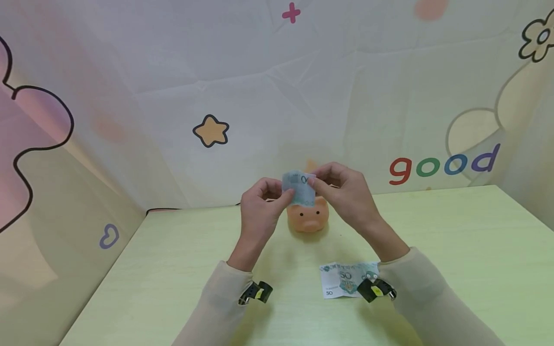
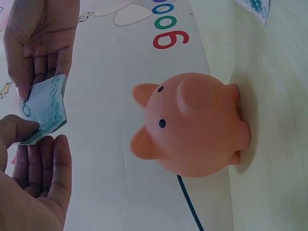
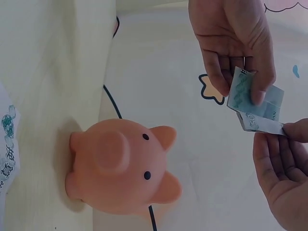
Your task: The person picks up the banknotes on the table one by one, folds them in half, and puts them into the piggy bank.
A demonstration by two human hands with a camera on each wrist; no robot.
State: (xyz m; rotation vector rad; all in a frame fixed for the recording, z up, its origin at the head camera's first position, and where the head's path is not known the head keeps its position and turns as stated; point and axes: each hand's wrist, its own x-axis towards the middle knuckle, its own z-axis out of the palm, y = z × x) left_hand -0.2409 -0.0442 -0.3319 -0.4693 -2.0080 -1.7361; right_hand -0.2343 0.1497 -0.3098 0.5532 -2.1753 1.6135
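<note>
Above the table, my left hand (image 1: 261, 206) and my right hand (image 1: 349, 199) pinch a folded green-and-white banknote (image 1: 304, 194) between thumbs and fingers, one at each side. In the left wrist view the banknote (image 2: 45, 103) shows folded layers and the end of a printed number. The right wrist view shows a loose flap of the note (image 3: 262, 125) at my right thumb. Behind and below the hands, an orange piggy bank (image 1: 308, 222) stands on the table, facing me, its upper part covered by the note and hands.
A second banknote (image 1: 339, 283), marked 50, lies flat on the pale table (image 1: 173, 269), partly under the right wrist's camera (image 1: 375, 290) in the head view. A printed cloth backdrop (image 1: 268, 110) rises behind the table's far edge.
</note>
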